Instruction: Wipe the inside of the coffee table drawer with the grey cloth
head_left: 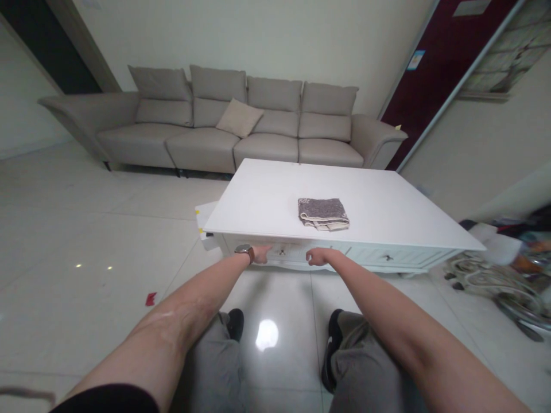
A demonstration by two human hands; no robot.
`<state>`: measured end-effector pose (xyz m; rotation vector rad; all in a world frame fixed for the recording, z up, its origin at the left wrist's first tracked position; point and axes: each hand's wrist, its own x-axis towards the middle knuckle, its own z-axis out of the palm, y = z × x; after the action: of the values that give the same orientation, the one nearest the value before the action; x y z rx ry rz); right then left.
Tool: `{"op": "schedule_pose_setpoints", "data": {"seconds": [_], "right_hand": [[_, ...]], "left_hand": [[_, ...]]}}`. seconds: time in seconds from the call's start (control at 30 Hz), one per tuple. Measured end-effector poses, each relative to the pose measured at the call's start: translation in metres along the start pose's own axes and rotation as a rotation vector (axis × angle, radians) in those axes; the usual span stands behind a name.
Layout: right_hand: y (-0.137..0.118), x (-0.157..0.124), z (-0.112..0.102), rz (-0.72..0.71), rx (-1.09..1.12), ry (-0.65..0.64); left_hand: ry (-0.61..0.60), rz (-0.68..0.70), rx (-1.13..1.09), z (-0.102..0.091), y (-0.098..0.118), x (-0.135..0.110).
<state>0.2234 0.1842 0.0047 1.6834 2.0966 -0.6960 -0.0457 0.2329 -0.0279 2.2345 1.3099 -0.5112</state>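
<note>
The open left hand [260, 254] and curled right hand [317, 256], its grip unclear, flanked the left knob [282, 253] on the near side of the white table [379, 206].

A pillow [240, 118] rests on the sofa [200, 143]; red scrap [151, 299] nearby on floor [107, 241]

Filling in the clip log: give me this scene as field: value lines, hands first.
left hand: at the drawer front, left of its knob; contact unclear
right hand: fingers curled, right of the same knob; contact unclear
wristwatch: on left wrist
table: white, second knob farther right on its front
cloth: folded, dark with pale edging, on the tabletop
sofa: behind the table, one loose cushion on it
</note>
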Motion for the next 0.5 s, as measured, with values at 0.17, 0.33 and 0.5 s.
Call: {"op": "schedule_pose_setpoints", "data": {"seconds": [0.17,0.33,0.5], "right_hand": [[0.006,0.005,0.004,-0.013,0.001,-0.070],[0.009,0.007,0.009,-0.024,-0.002,-0.078],[0.013,0.000,0.008,-0.023,0.002,-0.072]], "left_hand": [[-0.045,0.041,0.031,0.007,0.023,0.017],[-0.100,0.034,0.073,0.016,0.043,0.033],[-0.102,0.007,0.113,0.022,0.055,0.049]]}}
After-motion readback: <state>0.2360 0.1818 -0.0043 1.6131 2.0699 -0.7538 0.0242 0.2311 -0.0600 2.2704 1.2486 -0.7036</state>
